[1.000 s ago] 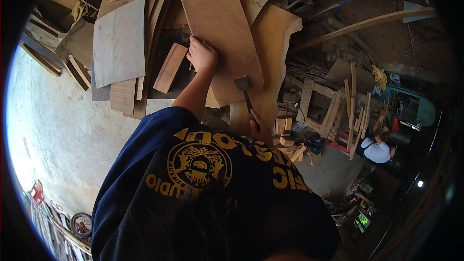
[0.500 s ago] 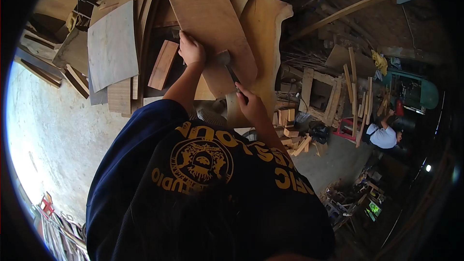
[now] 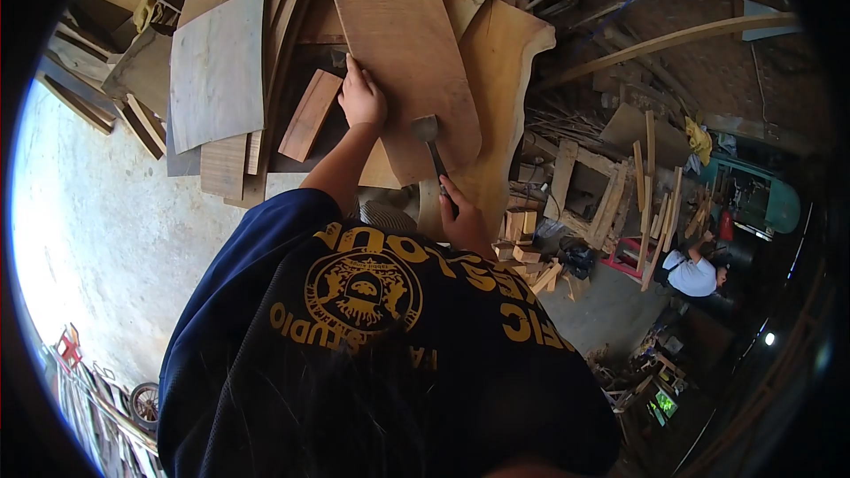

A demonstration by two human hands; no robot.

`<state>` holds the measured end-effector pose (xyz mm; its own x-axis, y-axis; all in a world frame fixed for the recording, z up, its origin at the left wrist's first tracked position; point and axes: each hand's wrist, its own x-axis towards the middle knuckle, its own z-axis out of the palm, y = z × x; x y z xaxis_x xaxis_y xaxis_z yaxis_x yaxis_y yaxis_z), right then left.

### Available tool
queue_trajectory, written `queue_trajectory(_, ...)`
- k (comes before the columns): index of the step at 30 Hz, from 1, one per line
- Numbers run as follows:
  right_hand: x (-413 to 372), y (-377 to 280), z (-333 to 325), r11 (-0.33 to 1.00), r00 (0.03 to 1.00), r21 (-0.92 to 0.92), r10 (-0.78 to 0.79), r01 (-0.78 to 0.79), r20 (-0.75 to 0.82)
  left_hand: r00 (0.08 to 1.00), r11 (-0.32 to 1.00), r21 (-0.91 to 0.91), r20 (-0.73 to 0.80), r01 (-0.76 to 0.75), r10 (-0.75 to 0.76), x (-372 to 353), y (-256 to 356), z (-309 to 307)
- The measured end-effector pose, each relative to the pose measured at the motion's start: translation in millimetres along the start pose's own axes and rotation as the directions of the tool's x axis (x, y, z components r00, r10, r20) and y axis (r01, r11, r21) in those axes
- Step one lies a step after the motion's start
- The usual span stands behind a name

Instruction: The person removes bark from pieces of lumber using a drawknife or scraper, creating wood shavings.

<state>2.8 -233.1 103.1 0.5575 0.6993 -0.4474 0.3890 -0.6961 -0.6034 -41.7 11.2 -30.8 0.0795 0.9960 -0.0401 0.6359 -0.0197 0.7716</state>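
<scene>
A long brown wooden board (image 3: 410, 44) with a rounded near end lies across the workpiece pile in front of me. My left hand (image 3: 363, 99) grips its left edge, fingers together along the side. In my right hand (image 3: 464, 219) is a putty knife (image 3: 427, 130), held by its dark handle. Its wide blade rests on or just over the board's near part; exact contact is hard to tell. Under the board, to the right, lies a yellowish live-edge slab (image 3: 503, 62). A short reddish-brown wood block (image 3: 310, 115) lies left of my left hand.
A pale grey panel (image 3: 219, 71) leans over stacked planks at left. Offcuts (image 3: 527, 252) and a wooden frame (image 3: 575, 181) lie on the floor at right. Farther right a person in a white shirt (image 3: 692, 274) sits near a green machine (image 3: 768, 190).
The view has shifted a little. The putty knife and my right hand have come back toward me over the board. My left hand stays on the board's left edge.
</scene>
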Motion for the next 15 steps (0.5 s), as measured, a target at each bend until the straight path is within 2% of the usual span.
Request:
queue_trajectory(2,21.5,-16.5,-2.2,1.0,1.0,0.02,-0.007,0.007,-0.002,1.0,0.999,-0.052,0.008,-0.011,0.011,1.4,-3.4,1.7)
queue_trajectory(4,61.5,-30.7,-4.5,0.997,0.997,0.001,-0.081,0.081,-0.006,1.0,0.998,-0.055,0.01,-0.013,0.013,2.8,-6.1,2.8)
queue_trajectory(6,111.8,-46.7,1.7,0.968,0.966,-0.004,-0.251,0.251,-0.07,1.0,0.998,-0.062,0.009,-0.01,0.01,3.0,-4.8,2.4)
queue_trajectory(9,161.8,-97.4,2.8,0.973,0.976,-0.084,-0.216,0.213,-0.032,0.998,0.997,-0.072,0.047,0.035,-0.032,0.7,-1.6,-2.7)
queue_trajectory(11,183.1,-107.5,13.1,0.965,0.965,-0.118,-0.246,0.234,-0.092,0.999,0.999,-0.031,0.035,0.032,-0.031,2.3,-1.8,-1.6)
queue_trajectory(13,174.5,-108.2,8.9,0.966,0.97,-0.133,-0.233,0.223,-0.07,1.0,1.0,0.017,-0.003,0.026,-0.026,1.7,-1.7,-0.1)
queue_trajectory(15,158.8,-99.1,5.7,0.97,0.973,-0.108,-0.225,0.218,-0.058,0.999,0.999,0.024,0.023,0.025,-0.026,1.7,-1.7,0.5)
